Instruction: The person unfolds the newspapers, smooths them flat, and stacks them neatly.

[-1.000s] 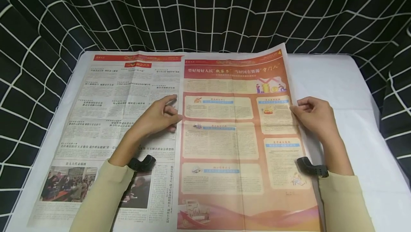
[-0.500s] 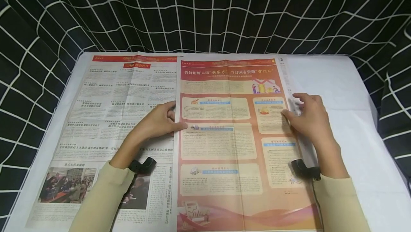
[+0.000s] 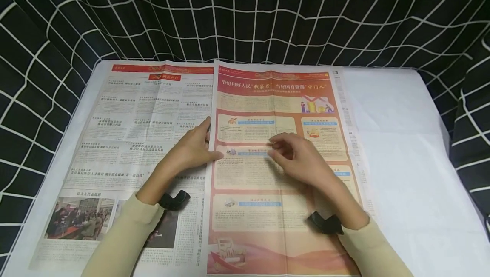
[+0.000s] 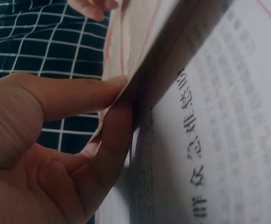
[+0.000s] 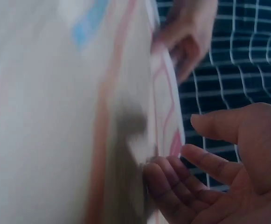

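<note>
A newspaper page (image 3: 245,170) printed in red and orange lies over the right half of the opened newspaper. My left hand (image 3: 193,147) pinches that page's left edge, thumb on top and fingers beneath; in the left wrist view the edge (image 4: 135,74) stands lifted between thumb and forefinger. Over the middle of the same page hovers my right hand (image 3: 300,155), its fingers loosely bent with nothing between them. In the right wrist view its thumb and forefinger are apart, and a blurred shadow falls on the paper. Black-and-white printed newspaper (image 3: 126,141) lies flat on the left.
The newspaper rests on a white-covered table (image 3: 413,162), which shows at the right. Dark cloth (image 3: 245,17) with a white grid surrounds the table's back and sides. Another sheet's edge (image 3: 344,98) peeks out right of the red page. Each wrist wears a black band (image 3: 176,200).
My right hand has let go of the red page's right edge and moved left over its middle. My left hand has taken hold of the page's left edge, now slightly raised.
</note>
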Demonstrator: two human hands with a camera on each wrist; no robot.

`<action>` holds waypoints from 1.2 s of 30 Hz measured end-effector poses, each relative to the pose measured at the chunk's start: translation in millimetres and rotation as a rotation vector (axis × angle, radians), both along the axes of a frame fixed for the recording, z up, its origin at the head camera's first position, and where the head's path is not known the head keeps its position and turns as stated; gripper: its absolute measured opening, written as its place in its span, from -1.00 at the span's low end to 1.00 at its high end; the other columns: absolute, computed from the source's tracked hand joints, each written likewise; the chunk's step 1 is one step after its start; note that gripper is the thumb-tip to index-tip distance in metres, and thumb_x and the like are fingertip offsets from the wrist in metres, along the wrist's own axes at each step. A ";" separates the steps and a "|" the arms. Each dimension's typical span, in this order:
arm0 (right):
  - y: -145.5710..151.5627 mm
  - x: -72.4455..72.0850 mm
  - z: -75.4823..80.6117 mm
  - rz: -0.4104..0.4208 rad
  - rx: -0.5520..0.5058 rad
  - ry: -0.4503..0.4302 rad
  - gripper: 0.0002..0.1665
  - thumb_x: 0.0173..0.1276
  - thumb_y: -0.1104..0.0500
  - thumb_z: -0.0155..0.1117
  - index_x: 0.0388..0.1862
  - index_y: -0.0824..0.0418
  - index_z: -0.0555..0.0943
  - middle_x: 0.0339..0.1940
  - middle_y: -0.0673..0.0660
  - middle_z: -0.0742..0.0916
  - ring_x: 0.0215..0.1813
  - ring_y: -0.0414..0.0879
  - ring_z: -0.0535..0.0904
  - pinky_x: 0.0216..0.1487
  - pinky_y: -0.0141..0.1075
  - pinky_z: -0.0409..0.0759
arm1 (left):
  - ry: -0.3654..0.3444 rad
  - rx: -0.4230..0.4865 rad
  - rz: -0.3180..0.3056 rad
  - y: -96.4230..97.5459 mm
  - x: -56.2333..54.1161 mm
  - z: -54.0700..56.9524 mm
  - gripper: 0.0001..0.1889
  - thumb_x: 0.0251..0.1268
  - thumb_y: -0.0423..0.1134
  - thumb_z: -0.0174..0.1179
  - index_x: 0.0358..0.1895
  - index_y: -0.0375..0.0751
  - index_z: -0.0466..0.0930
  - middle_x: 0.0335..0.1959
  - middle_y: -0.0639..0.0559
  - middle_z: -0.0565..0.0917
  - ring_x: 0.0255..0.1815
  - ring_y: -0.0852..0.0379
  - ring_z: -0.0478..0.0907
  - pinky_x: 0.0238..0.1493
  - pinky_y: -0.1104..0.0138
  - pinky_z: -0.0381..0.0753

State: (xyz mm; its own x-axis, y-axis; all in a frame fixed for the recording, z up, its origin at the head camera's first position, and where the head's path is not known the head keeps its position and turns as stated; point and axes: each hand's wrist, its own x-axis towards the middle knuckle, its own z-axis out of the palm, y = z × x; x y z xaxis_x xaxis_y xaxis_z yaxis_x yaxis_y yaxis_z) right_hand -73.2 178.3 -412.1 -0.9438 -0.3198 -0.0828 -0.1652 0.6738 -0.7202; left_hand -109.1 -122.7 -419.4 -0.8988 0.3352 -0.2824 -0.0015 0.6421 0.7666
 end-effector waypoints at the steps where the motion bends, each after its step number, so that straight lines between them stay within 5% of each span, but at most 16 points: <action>1: -7.1 2.0 -0.6 0.014 -0.013 -0.012 -0.60 0.55 0.10 0.35 0.27 0.21 0.66 0.00 0.12 0.81 -0.03 -0.05 0.74 0.07 -0.10 0.69 | 0.010 -0.008 -0.005 0.5 -0.6 0.6 0.04 0.23 -0.26 0.51 0.68 -0.35 0.04 0.07 -0.24 0.78 -0.26 0.05 0.80 -0.14 0.23 0.74; 6: -34.4 4.7 -1.0 0.033 -0.061 -0.050 -0.56 0.52 0.09 0.37 0.32 0.15 0.64 0.09 0.08 0.80 0.05 -0.07 0.71 0.15 -0.10 0.64 | 0.003 0.037 0.012 -0.6 -3.4 2.9 -0.28 0.33 -0.30 0.41 0.52 -0.38 0.36 0.01 -0.26 0.78 -0.23 0.05 0.79 -0.15 0.27 0.72; 15: -79.8 -5.9 -6.6 0.025 -0.163 -0.107 -0.42 0.51 0.07 0.34 0.44 0.22 0.54 0.27 0.17 0.73 0.19 0.01 0.71 0.27 -0.04 0.64 | -0.023 0.123 0.021 -3.3 -2.4 1.8 -0.68 0.53 -0.22 0.23 0.18 -0.32 0.68 -0.16 -0.21 0.81 -0.52 0.18 0.69 -0.40 0.35 0.65; 18: -88.3 -9.2 -8.1 0.006 -0.212 -0.140 -0.44 0.52 0.09 0.31 0.42 0.23 0.54 0.27 0.19 0.74 0.21 0.03 0.73 0.28 -0.05 0.65 | -0.036 0.135 0.043 -3.7 -1.7 2.9 -0.69 0.56 -0.20 0.18 0.15 -0.32 0.72 -0.17 -0.20 0.82 -0.54 0.23 0.67 -0.39 0.39 0.63; 25: -95.8 -8.9 -9.2 -0.056 -0.362 -0.299 -0.40 0.60 0.08 0.26 0.52 0.25 0.44 0.29 0.25 0.71 0.22 0.06 0.74 0.08 -0.20 0.78 | -0.189 0.280 0.076 2.5 0.0 1.7 -0.68 0.52 -0.25 0.26 0.16 -0.42 0.69 -0.15 -0.23 0.84 -0.55 0.24 0.71 -0.39 0.36 0.76; 30: -98.7 -8.5 -10.3 -0.106 -0.453 -0.361 -0.33 0.63 0.04 0.23 0.59 0.23 0.35 0.27 0.27 0.69 0.08 0.01 0.75 0.01 -0.23 0.79 | -0.160 0.319 0.100 8.0 2.3 -3.6 -0.79 0.46 -0.25 0.32 -0.05 -0.35 0.76 -0.37 -0.02 0.82 -0.57 0.23 0.67 -0.44 0.38 0.72; 36: -93.2 -10.3 -12.6 -0.147 -0.445 -0.337 -0.47 0.63 -0.02 0.19 0.41 0.22 0.47 0.08 0.23 0.76 -0.16 -0.12 0.72 -0.17 -0.29 0.74 | -0.124 0.365 0.051 15.1 5.5 -6.3 -0.88 0.39 -0.27 0.38 -0.20 -0.26 0.81 -0.42 0.05 0.82 -0.54 0.18 0.63 -0.47 0.39 0.64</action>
